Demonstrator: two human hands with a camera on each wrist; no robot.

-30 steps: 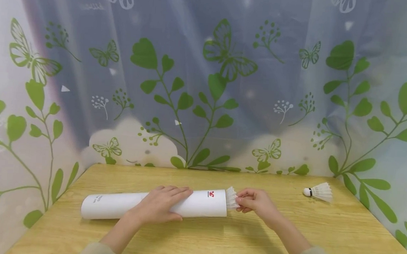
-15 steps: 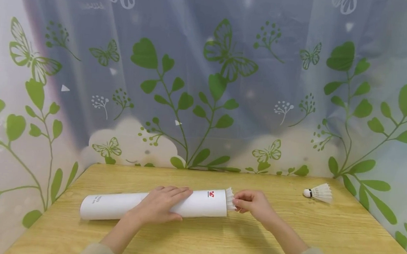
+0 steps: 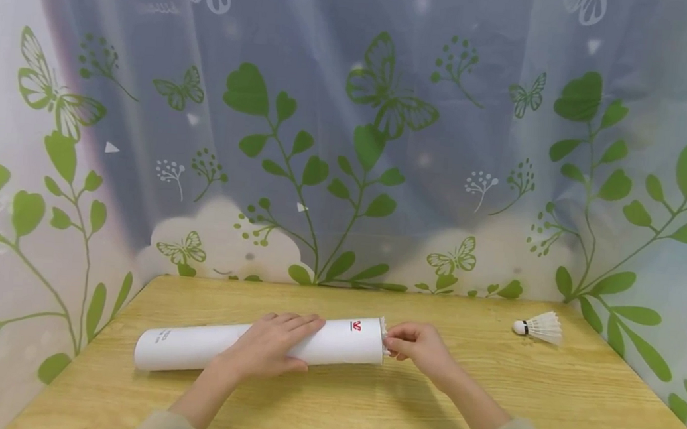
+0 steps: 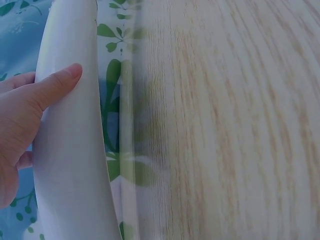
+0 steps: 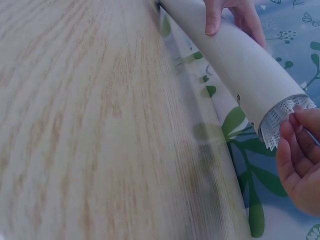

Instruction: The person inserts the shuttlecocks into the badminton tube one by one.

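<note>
A long white shuttlecock tube with a red mark near its right end lies on its side across the table. My left hand grips it around the middle, fingers over the top and thumb along the near side; the left wrist view shows that thumb against the tube wall. At the tube's right mouth, my right hand pinches the skirt edge of a white shuttlecock. Only the skirt's jagged rim sticks out; the rest of it is hidden inside the tube.
Another white shuttlecock with a black band lies on its side at the back right of the wooden table. Behind the table hangs a curtain printed with leaves and butterflies.
My right hand has moved left, and the shuttlecock has slid deeper into the tube, leaving only its rim outside. The left hand keeps its hold on the tube.
</note>
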